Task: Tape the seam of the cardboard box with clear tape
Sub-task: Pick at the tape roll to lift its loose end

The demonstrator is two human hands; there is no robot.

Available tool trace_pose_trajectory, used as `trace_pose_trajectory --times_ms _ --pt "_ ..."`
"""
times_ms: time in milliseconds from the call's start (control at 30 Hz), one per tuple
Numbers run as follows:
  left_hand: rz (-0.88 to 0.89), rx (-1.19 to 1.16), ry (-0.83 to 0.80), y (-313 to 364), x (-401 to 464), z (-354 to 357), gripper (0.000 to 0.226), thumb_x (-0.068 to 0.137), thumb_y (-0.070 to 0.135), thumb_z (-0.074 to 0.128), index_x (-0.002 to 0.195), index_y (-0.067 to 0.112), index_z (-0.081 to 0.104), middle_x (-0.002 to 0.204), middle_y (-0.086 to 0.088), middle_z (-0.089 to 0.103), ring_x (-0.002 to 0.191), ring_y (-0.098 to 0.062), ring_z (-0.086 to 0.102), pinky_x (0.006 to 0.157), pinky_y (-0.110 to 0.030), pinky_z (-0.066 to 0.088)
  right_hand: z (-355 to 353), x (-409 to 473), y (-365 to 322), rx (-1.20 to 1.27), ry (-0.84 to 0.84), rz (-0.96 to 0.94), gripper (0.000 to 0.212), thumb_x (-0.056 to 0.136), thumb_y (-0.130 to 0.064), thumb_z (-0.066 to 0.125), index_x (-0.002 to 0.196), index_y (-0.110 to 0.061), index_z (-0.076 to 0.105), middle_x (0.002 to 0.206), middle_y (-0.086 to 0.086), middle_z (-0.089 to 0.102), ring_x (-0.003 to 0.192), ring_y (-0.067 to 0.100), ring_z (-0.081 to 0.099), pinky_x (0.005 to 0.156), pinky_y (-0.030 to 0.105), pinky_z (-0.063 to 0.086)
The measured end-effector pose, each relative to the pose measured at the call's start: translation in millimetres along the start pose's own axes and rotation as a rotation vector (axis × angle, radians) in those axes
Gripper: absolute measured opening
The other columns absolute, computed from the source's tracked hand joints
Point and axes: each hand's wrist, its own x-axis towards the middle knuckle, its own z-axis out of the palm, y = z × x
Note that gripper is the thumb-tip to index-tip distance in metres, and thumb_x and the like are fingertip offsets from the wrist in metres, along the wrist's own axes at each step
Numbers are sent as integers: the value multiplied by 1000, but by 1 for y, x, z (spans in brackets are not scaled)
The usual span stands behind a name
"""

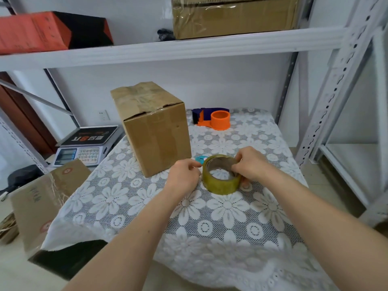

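Tape roll [221, 175] held just above the lace cloth [210, 223], near the box's [153, 127] front corner. Right hand [251, 164] grips the roll's far rim, fingers inside the core. Left hand [184, 175] pinched closed at the roll's left edge. Orange dispenser [216, 119] sits behind, apart.

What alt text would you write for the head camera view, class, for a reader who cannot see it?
A person's right hand grips a roll of clear tape over a lace-covered table while the left hand picks at its edge. A cardboard box stands just behind, with an orange tape dispenser further back.
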Motion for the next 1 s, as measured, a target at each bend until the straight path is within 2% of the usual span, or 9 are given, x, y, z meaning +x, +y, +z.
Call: trace_pose_trajectory --times_ms 133,200,267,367,433,533,667,867,1000 --pt "-15 -13 10 0 7 1 28 95 7 48 112 13 69 103 -6 71 79 -20 65 83 -39 58 -12 4 1 -117 127 -59 14 85 -10 59 94 -20 59 96 2 61 83 25 61 65 35 50" --pt "-27 -73 -41 3 8 4 20 95 14 51 98 17 71 95 -8 72 76 -21 63 86 -45 58 -16 6 3 -132 210 -136 10 88 -15 59 96 -20 58 100 0 61 88 22 58 67 33 45" --pt "-36 -175 -106 7 7 7 18 95 29 54 87 23 69 95 -12 73 77 -22 63 90 -50 56 -17 5 5 -64 294 -230 6 89 -17 59 95 -19 58 97 -1 61 87 20 55 66 31 41" --pt "-38 -342 -157 12 7 11 33 97 42 46 103 19 70 105 -4 72 96 -19 67 93 -41 54 -11 2 7 5 390 -317 6 90 -14 58 95 -18 58 94 -3 58 84 18 53 65 30 37" --pt "-44 -410 -162 16 9 13 38 99 40 43 112 13 67 107 -3 70 100 -18 66 94 -36 53 -7 1 6 10 429 -370 8 89 -11 58 94 -17 57 94 -4 58 85 17 53 66 31 38" --pt "-71 -522 -150 20 10 10 31 99 31 48 113 11 67 105 -7 69 97 -22 66 88 -33 54 -4 0 3 54 456 -425 11 86 -7 58 93 -15 57 94 -4 57 86 18 55 72 37 48" --pt "-59 -604 -186 18 12 0 29 93 22 54 114 13 71 115 -11 72 106 -27 67 94 -38 54 2 1 -3 124 448 -556 14 80 2 57 87 -10 57 92 1 59 86 19 54 77 43 50" --pt "-17 -810 -271 12 9 -14 33 91 11 51 119 3 67 116 -15 70 92 -20 65 81 -30 54 11 2 -12 249 438 -687 24 75 11 54 85 -11 53 94 7 59 92 25 57 83 47 51" --pt "36 -752 -288 4 11 -19 35 92 1 47 121 5 66 111 -12 69 95 -20 61 92 -35 49 14 -2 -20 288 365 -703 32 72 14 48 82 -17 44 101 6 58 99 23 55 86 45 50"
